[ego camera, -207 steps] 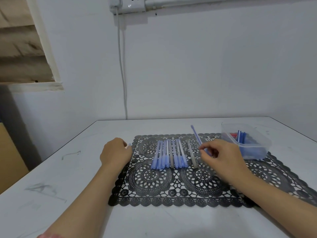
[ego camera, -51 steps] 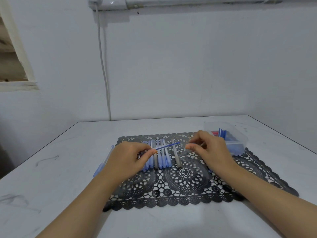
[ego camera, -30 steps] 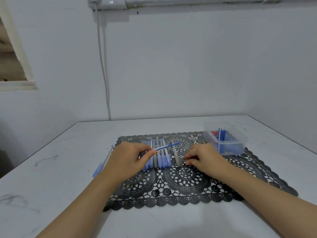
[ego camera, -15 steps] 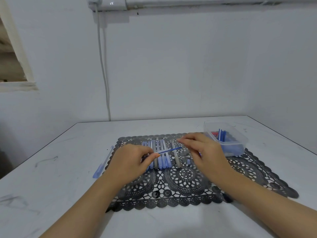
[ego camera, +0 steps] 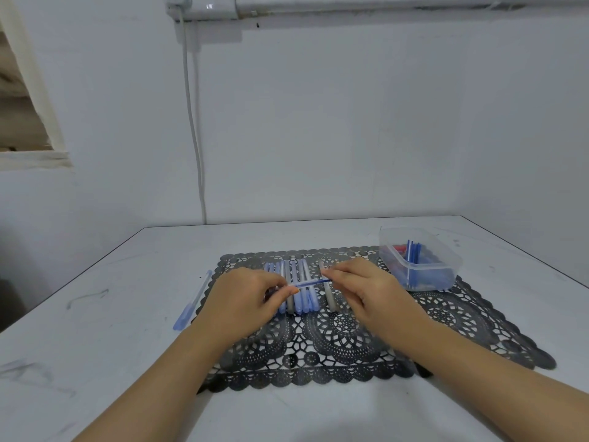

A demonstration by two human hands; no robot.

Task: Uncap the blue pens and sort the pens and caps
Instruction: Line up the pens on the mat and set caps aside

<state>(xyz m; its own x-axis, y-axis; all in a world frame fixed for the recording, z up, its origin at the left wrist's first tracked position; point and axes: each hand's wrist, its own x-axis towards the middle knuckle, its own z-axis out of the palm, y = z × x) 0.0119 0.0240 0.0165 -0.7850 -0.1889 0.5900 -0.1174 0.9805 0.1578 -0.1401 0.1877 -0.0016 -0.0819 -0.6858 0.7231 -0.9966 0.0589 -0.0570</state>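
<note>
— Blue is what sits between your hands: a slim blue pen (ego camera: 310,283), held almost level above the black lace placemat (ego camera: 350,349). Which fingers have it?

— Your left hand (ego camera: 245,303) pinches its left end between thumb and forefinger, with the other fingers curled under. Your right hand (ego camera: 371,293) has its fingers curled too, thumb and forefinger closed on the pen's right end.

— And the other pens?

— A row of blue and grey pens (ego camera: 298,295) lies side by side on the placemat, just beneath the one you hold. One grey pen (ego camera: 330,296) lies a little apart at the right of the row. A long pale-blue pen (ego camera: 192,301) lies on the white table (ego camera: 127,275), just off the placemat's left edge.

— Where is the box?

— The clear plastic tub (ego camera: 446,266) stands at the placemat's far right corner, apart from your hands. Blue pens and something red lie inside it. I cannot tell whether any of them are caps.
</note>
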